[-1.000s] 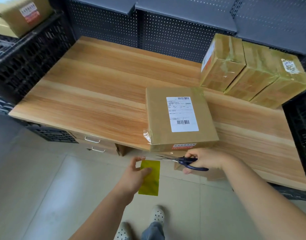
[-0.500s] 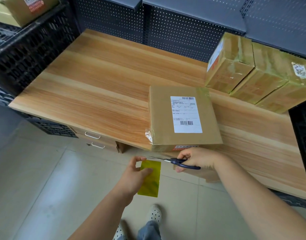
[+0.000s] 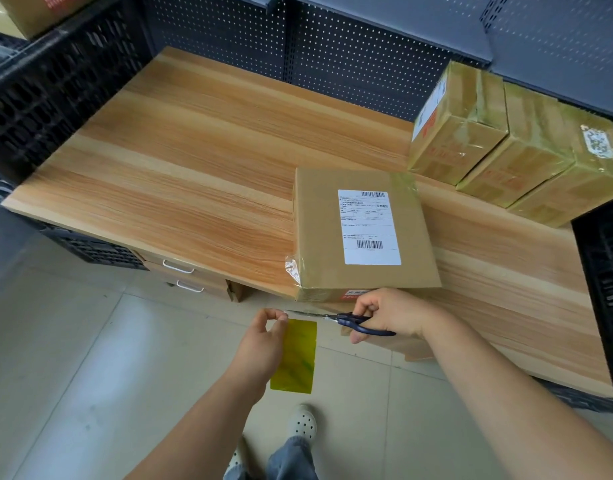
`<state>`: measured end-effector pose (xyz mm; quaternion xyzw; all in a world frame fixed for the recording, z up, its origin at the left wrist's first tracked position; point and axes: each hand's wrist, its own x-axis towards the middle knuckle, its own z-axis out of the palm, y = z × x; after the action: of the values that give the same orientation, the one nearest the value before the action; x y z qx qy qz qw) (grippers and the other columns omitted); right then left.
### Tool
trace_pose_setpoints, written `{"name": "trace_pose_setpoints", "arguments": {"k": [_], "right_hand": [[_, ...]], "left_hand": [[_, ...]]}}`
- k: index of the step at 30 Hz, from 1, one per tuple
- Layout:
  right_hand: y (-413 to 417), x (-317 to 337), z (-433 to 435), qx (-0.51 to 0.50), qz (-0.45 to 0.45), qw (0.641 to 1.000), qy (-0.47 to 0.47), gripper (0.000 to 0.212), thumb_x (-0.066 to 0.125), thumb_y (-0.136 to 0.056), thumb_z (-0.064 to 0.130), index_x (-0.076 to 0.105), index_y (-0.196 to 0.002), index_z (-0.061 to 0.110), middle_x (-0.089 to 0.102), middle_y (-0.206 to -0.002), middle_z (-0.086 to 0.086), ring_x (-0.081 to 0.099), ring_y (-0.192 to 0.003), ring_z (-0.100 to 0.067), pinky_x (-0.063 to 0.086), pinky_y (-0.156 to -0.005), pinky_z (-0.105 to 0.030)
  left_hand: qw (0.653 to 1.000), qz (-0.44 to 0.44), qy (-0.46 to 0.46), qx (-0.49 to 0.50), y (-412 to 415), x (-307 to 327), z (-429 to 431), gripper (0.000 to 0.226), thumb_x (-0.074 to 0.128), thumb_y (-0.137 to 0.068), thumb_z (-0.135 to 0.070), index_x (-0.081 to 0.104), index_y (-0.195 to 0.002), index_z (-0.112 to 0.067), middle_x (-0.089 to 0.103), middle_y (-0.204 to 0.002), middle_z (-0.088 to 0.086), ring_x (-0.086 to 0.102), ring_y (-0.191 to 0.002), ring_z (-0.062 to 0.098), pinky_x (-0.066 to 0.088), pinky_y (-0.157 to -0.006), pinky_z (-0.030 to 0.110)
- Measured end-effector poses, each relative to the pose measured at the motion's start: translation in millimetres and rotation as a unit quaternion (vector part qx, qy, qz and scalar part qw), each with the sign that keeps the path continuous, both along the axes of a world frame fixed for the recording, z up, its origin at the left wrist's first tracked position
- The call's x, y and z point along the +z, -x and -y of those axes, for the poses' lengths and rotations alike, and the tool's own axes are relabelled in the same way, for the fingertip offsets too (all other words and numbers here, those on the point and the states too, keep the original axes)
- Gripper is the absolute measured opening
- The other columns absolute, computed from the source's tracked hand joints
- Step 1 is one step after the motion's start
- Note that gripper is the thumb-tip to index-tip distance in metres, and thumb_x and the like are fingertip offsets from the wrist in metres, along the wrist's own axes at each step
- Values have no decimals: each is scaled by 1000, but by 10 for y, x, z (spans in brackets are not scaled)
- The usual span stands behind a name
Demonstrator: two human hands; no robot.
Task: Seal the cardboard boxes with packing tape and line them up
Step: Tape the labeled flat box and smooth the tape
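A flat cardboard box (image 3: 319, 230) with a white shipping label lies at the front edge of the wooden table (image 3: 180, 174). Loose clear tape sticks out at its near left corner. Just below the table edge, my left hand (image 3: 260, 344) pinches the top of a yellowish strip of packing tape (image 3: 294, 358) that hangs down. My right hand (image 3: 391, 313) grips blue-handled scissors (image 3: 346, 319), whose blades point left toward the strip's top. Three taped boxes (image 3: 513, 147) stand side by side at the table's back right.
Black plastic crates (image 3: 55, 84) flank the table on the left, and another crate (image 3: 606, 271) on the right. A grey pegboard shelf (image 3: 350, 53) rises behind. Drawers (image 3: 184, 275) sit under the table. A further box (image 3: 38, 8) rests on the left crates.
My right hand has slid the scissors left, so the blade tips now reach my left fingers at the top of the strip. My left hand still holds the tape.
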<state>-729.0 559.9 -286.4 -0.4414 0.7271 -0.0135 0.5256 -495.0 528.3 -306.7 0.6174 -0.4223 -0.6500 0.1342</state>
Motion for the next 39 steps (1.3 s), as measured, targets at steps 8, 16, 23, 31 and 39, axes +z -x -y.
{"name": "trace_pose_setpoints", "arguments": {"k": [8,16,23,31,39], "right_hand": [[13,31,5,-5,9,1000,10,35,89,-67,30,67,-83,9,69,-67,9,45,-63,-10,28,-53,-24],[51,22,37,12,11,1000,16,39,91,-63,34,66,-80,8,64,-66,7,42,-61,-10,27,-52,-25],[121,55,129,60,-16,998,-33,47,89,-60,49,69,-90,19,59,-70,11,49,-65,-9,33,-62,-26],[89,50,163,96,-8,994,-43,43,83,-66,56,68,-95,29,57,-80,15,51,-73,-6,35,-69,-25],[119,100,109,116,-21,990,-77,47,78,-66,64,68,-96,28,56,-84,12,50,-79,-8,34,-71,-26]], "left_hand": [[999,29,6,28,80,-82,7,18,50,-99,-33,54,-90,-18,46,-72,7,39,-61,21,33,-60,30],[999,37,-3,31,112,-94,30,20,48,-100,-35,52,-88,-19,47,-75,9,42,-67,22,35,-64,32],[998,52,13,23,121,-68,-3,20,49,-100,-34,52,-89,-18,44,-72,7,39,-61,21,32,-57,29],[998,58,24,24,101,-79,-20,17,49,-100,-29,54,-91,-15,40,-64,4,37,-55,19,31,-52,27],[997,60,42,14,107,-86,-5,20,51,-98,-34,53,-86,-18,40,-61,3,38,-55,20,32,-55,28]]}}
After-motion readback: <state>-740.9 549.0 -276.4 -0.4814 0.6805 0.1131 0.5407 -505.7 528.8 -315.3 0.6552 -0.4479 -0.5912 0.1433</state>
